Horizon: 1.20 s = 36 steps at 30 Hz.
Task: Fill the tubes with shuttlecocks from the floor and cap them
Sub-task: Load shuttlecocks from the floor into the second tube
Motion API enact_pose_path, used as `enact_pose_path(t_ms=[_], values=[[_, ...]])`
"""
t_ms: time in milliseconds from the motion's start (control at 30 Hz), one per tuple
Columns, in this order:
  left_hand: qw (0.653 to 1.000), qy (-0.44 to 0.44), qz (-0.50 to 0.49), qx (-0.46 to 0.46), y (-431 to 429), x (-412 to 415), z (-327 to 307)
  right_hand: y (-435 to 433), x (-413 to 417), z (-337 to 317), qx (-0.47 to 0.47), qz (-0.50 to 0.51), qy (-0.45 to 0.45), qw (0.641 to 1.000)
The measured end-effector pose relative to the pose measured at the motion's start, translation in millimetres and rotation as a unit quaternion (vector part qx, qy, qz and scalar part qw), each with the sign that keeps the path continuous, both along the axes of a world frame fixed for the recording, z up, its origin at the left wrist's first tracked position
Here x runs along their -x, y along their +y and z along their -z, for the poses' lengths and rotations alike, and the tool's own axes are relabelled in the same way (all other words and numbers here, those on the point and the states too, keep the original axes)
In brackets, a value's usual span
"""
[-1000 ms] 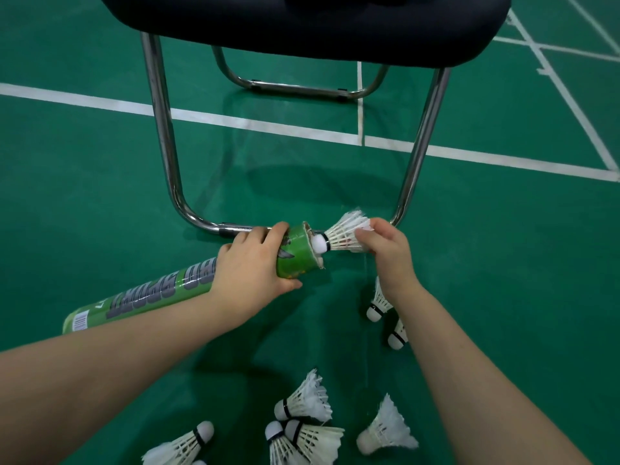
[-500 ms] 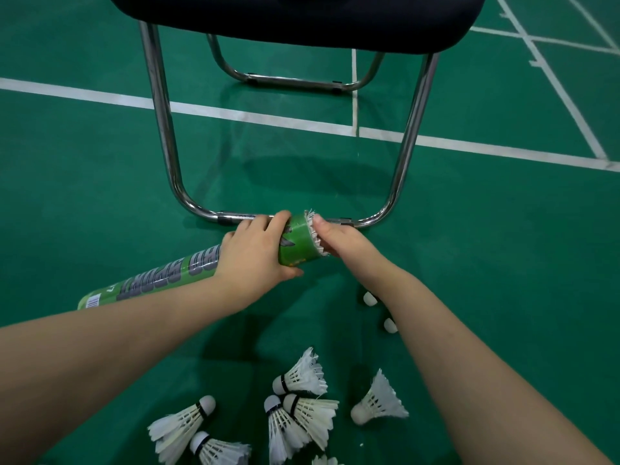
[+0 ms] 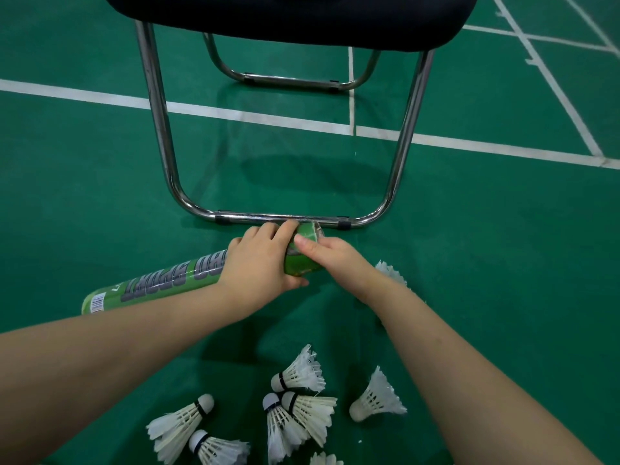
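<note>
A long green tube with dark lettering lies slanted above the floor. My left hand grips it near its open end. My right hand rests over that open end, thumb on the tube's side, fingers curled around the mouth. No shuttlecock shows outside the mouth. Several white feather shuttlecocks lie on the green floor near me, between my forearms. Another shuttlecock peeks out behind my right wrist.
A chair with a dark seat stands just ahead. Its chrome leg frame touches the floor right behind the tube's open end. White court lines cross the green floor.
One second ago my right hand held a shuttlecock at the tube's mouth; it went in, and the feathers no longer show. My right hand now covers the mouth. The view shifted closer to the chair.
</note>
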<state>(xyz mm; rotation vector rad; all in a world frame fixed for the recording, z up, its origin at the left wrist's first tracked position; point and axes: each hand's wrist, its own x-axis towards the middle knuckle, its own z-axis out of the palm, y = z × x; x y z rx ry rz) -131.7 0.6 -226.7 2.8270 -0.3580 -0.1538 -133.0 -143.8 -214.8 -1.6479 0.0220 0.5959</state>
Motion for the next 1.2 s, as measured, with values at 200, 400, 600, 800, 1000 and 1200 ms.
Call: enact_pose_path(t_ms=[200,400,600,800,1000,1200], values=[[1.000,-0.012,0.013,0.009,-13,-2,-1,-36,-8,2,0.003,0.162,-0.061,0.985],[0.999,-0.001,0.037,-0.009,-29,1,2,-53,-1,8,0.026,0.166,-0.065,0.984],[0.998,0.009,0.061,-0.007,-48,5,7,-74,10,33,0.119,0.310,-0.039,0.942],[0.996,0.019,0.083,-0.006,-59,13,15,-99,11,84,0.465,0.126,-0.004,0.877],[0.996,0.025,0.090,0.004,-59,11,18,-101,1,99,0.534,0.113,0.081,0.834],[0.997,0.012,0.079,0.011,-55,3,19,-102,8,78,0.252,0.350,-0.041,0.902]])
